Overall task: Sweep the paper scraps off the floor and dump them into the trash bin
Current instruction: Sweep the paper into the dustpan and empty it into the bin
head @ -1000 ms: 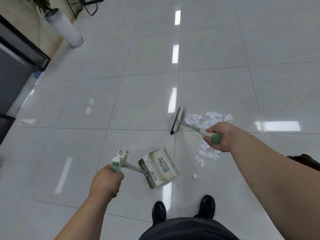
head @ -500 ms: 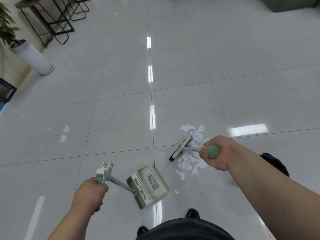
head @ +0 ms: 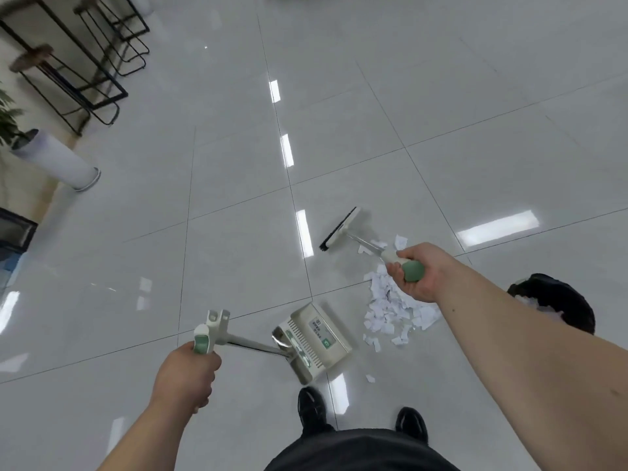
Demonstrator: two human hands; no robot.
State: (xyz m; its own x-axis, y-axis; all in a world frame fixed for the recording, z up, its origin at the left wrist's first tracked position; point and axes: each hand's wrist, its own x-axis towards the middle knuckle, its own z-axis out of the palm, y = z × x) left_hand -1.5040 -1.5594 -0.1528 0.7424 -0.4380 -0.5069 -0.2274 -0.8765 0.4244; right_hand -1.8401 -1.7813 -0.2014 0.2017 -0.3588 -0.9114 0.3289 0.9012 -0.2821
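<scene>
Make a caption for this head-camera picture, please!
Right hand holds a green-handled broom past the white paper scraps; left hand holds a beige plastic dustpan beside them.

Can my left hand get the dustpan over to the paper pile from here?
Probably yes: the left hand grips the dustpan by its handle, and only bare tile lies between the pan and the paper scraps beside it.
</scene>
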